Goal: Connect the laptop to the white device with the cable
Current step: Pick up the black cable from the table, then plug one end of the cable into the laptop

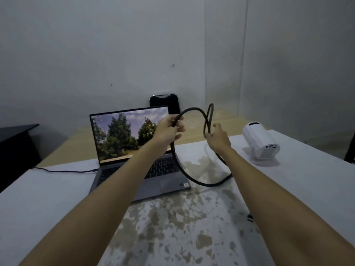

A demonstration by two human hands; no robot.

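An open grey laptop (134,150) stands on the table's left half, its screen lit with a picture of trees. On the right sits the white device (259,144), a small cylinder on a stand with its vented, ported end facing me. A thick black cable (194,110) is held up in the air between them, looped. My left hand (169,129) grips one stretch of it in front of the screen. My right hand (218,136) pinches another stretch where the loops cross. A low bend of the cable hangs down to the table beside the laptop. The plugs are not visible.
The white table (57,198) has a worn, blotchy patch in the middle. A thin dark cord (63,171) runs into the laptop's left side. A black chair back (165,102) stands behind the laptop, a dark piece of furniture (17,143) at far left.
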